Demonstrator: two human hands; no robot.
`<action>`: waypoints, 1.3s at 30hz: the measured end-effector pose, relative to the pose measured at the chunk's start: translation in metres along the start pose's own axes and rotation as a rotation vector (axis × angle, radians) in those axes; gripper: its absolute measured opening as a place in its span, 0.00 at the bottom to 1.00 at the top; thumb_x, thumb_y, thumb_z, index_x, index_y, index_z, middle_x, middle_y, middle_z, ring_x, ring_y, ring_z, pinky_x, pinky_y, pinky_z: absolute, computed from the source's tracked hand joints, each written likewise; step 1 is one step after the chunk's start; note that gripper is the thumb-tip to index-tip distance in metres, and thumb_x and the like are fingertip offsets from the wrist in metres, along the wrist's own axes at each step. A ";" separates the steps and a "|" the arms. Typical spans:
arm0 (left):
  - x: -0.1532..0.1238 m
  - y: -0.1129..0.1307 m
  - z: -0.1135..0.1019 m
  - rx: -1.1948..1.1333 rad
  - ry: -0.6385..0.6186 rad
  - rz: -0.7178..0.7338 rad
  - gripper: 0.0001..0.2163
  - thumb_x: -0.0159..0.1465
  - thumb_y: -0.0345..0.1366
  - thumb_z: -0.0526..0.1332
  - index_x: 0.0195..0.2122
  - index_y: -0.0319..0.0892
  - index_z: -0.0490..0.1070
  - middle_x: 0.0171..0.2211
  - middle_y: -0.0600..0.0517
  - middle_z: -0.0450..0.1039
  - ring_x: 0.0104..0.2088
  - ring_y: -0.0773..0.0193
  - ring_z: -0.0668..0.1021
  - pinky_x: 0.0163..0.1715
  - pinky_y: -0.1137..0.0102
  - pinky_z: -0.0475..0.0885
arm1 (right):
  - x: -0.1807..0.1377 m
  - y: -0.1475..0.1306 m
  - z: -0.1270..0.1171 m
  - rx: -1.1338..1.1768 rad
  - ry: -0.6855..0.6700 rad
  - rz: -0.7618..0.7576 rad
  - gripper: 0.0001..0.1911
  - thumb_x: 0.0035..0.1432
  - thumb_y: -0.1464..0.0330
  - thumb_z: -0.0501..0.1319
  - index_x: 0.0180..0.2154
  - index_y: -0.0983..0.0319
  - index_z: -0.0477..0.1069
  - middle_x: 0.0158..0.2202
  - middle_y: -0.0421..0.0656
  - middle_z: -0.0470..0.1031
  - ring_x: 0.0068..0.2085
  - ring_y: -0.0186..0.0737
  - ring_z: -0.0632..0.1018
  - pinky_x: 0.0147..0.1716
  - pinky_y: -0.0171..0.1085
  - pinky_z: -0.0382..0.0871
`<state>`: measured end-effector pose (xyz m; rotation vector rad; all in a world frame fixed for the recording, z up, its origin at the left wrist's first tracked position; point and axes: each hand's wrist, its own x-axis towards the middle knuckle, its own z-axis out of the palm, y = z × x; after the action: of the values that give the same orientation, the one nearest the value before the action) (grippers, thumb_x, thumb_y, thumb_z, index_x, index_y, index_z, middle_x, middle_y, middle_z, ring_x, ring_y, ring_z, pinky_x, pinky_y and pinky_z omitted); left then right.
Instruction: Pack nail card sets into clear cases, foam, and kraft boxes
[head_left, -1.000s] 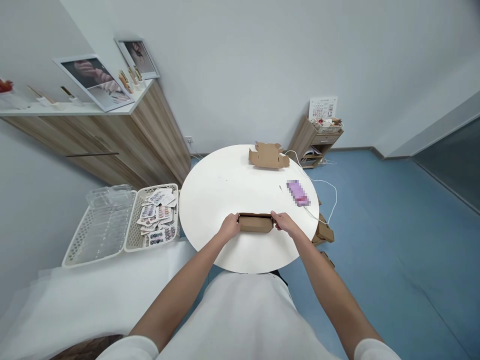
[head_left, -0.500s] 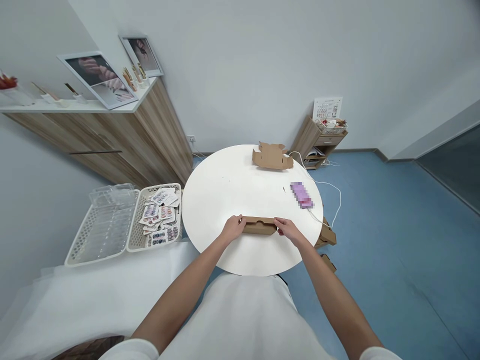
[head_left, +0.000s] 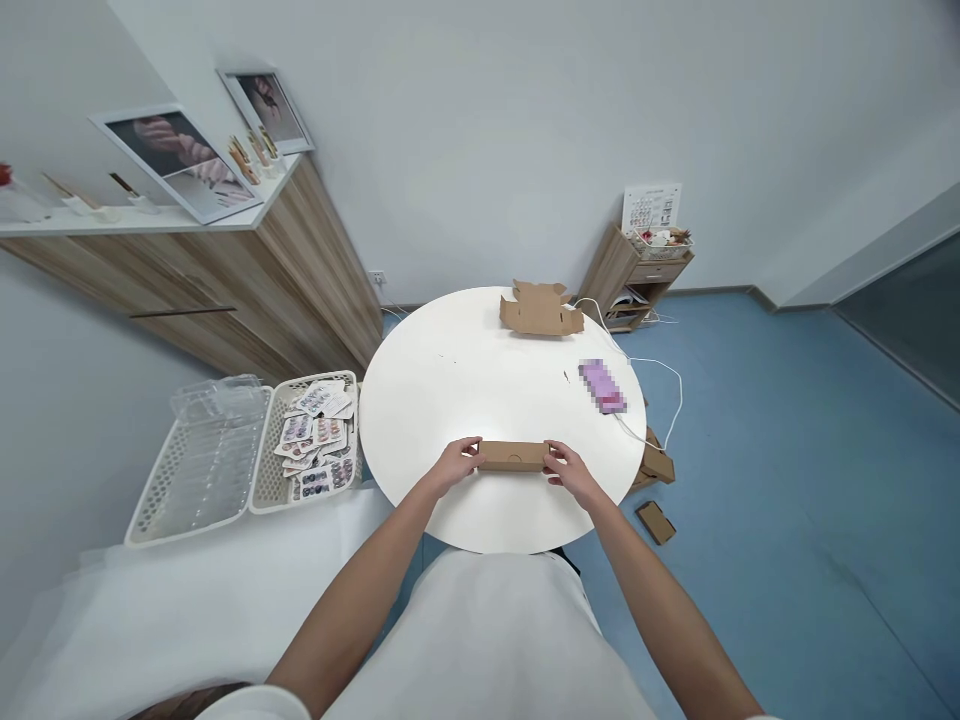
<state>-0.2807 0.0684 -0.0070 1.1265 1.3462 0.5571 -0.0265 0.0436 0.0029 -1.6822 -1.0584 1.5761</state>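
Note:
A small closed brown cardboard box point(head_left: 513, 456) lies on the near part of the round white table point(head_left: 465, 380). My left hand point(head_left: 456, 464) grips its left end, fingers curled around it. My right hand point(head_left: 568, 468) grips its right end the same way. The box lies flat between both hands, its long side facing me.
An unfolded flat cardboard box point(head_left: 538, 309) lies at the table's far edge. A pink phone point(head_left: 601, 385) with a white cable lies on the right. Two white baskets point(head_left: 247, 450) stand at left, one with nail-sticker cards. More cardboard boxes point(head_left: 655, 490) lie on the blue floor.
The box has been turned and closed: a second ago its open side faced up, now it lies flat with its top shut. Both hands stayed at its ends.

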 end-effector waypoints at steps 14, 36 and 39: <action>-0.005 -0.029 0.044 0.050 0.098 0.199 0.17 0.52 0.25 0.55 0.44 0.43 0.63 0.43 0.49 0.67 0.38 0.66 0.74 0.37 0.70 0.70 | -0.008 0.036 0.003 -0.157 0.262 -0.205 0.19 0.45 0.67 0.57 0.43 0.60 0.64 0.45 0.45 0.70 0.47 0.41 0.70 0.46 0.41 0.64; -0.006 -0.043 0.064 0.208 0.234 0.053 0.23 0.56 0.36 0.56 0.53 0.43 0.56 0.43 0.47 0.65 0.29 0.68 0.73 0.35 0.69 0.68 | -0.012 0.051 -0.002 0.168 0.135 0.111 0.22 0.48 0.58 0.57 0.46 0.56 0.60 0.48 0.46 0.64 0.33 0.37 0.76 0.33 0.38 0.70; -0.004 -0.043 0.066 0.174 0.238 0.059 0.22 0.56 0.34 0.55 0.53 0.44 0.57 0.44 0.47 0.65 0.27 0.69 0.72 0.34 0.68 0.69 | -0.005 0.049 -0.001 0.201 0.133 0.094 0.21 0.46 0.60 0.59 0.43 0.58 0.61 0.46 0.45 0.65 0.34 0.37 0.76 0.36 0.39 0.70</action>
<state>-0.2317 0.0273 -0.0525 1.2740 1.5945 0.6418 -0.0176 0.0141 -0.0361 -1.6933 -0.7386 1.5483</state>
